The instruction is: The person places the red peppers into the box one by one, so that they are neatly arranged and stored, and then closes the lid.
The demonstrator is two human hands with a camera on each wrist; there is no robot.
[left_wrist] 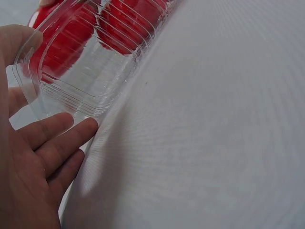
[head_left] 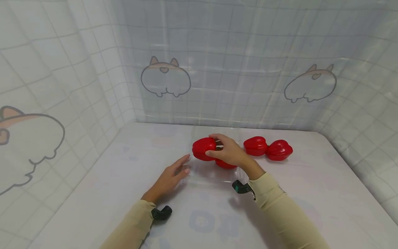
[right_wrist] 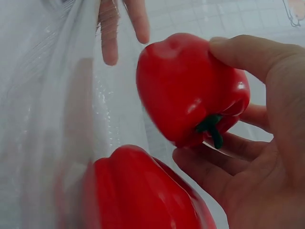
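Note:
My right hand [head_left: 230, 150] grips a red bell pepper [head_left: 203, 149] between thumb and fingers, over a clear plastic box [head_left: 205, 177]. A short green stem shows on this bell pepper [right_wrist: 178, 81] in the right wrist view. Below the hand, a second red bell pepper [head_left: 226, 164] lies inside the box, partly hidden. At the box's left side is my left hand [head_left: 170, 178], its fingers loosely extended. In the left wrist view its fingertips lie close to the ribbed corner of the box [left_wrist: 71, 95]; whether they press on it I cannot tell.
Two more red bell peppers, a left one [head_left: 255, 146] and a right one [head_left: 279, 150], lie side by side on the white table [head_left: 124, 173], right of the box. A grid-patterned curtain [head_left: 233, 86] with cartoon animals hangs behind and along both sides.

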